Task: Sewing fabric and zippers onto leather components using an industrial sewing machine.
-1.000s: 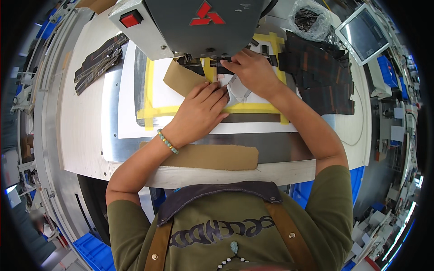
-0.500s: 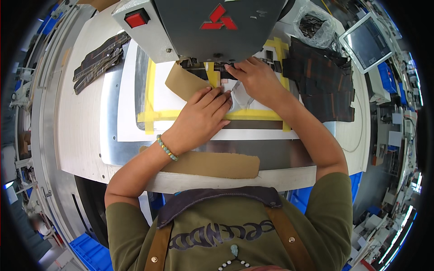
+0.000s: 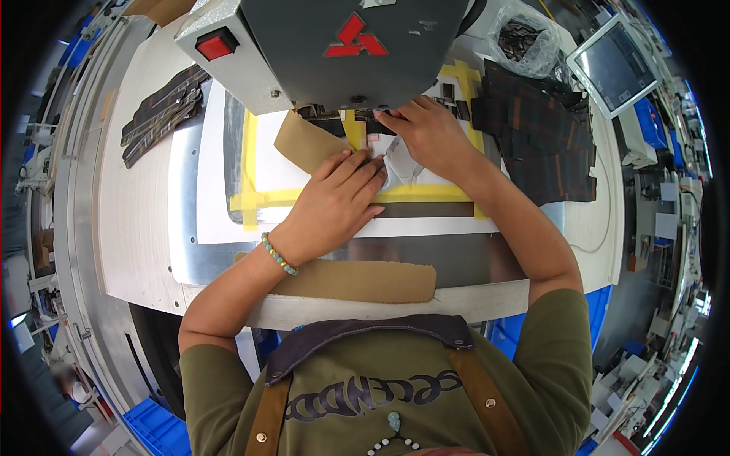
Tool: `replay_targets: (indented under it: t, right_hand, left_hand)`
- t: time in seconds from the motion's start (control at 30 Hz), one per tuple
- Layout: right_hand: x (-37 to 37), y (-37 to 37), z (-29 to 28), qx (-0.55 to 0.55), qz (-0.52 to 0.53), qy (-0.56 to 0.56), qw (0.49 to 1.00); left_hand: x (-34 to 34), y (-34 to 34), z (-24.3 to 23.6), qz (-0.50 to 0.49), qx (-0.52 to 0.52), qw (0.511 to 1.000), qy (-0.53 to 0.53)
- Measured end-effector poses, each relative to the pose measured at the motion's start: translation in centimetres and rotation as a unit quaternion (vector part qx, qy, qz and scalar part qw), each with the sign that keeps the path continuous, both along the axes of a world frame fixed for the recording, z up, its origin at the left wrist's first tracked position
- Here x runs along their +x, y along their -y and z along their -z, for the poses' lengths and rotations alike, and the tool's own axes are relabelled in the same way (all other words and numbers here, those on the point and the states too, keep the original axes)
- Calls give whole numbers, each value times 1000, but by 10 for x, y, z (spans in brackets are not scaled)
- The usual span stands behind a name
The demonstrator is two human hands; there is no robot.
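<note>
My left hand (image 3: 328,201) lies palm down on the work surface, its fingers stretched forward, touching the edge of a brown card (image 3: 308,144) and a small pale, glossy piece (image 3: 401,163). My right hand (image 3: 437,137) is at the front of the grey sewing machine head (image 3: 357,53). Its thumb and finger are drawn together at the edge of a dark strip of fabric (image 3: 331,125); what lies between them is hidden. A short yellow tape strip (image 3: 353,131) crosses the middle. Beneath is a white sheet (image 3: 266,159) framed in yellow tape.
Dark plaid fabric pieces (image 3: 536,152) are piled on the right, and a smaller stack (image 3: 163,110) lies left. A clear bag of scraps (image 3: 525,42) and a screen (image 3: 614,64) stand at the back right. A brown cardboard strip (image 3: 365,280) lies along the near edge.
The machine and table have shifted slightly left in view. Both hands keep nearly the same places, with only small finger movements.
</note>
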State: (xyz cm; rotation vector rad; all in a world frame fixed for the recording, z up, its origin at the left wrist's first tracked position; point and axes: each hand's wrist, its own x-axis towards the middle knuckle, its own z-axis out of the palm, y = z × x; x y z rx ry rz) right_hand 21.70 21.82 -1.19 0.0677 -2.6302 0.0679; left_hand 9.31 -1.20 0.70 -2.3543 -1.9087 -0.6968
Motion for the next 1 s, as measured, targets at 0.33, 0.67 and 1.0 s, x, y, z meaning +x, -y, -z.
replay_targets:
  t: [0.33, 0.67, 1.0]
  right_hand:
    - [-2, -1, 1, 3, 7, -10, 1000]
    - [0, 0, 1, -4, 7, -4, 1000]
    - [1, 2, 3, -5, -1, -8, 1000]
  left_hand:
    - [-1, 1, 2, -6, -4, 1000, -7]
    - [-2, 0, -1, 0, -3, 1000, -6]
    - [-2, 2, 2, 1, 7, 1000, -12]
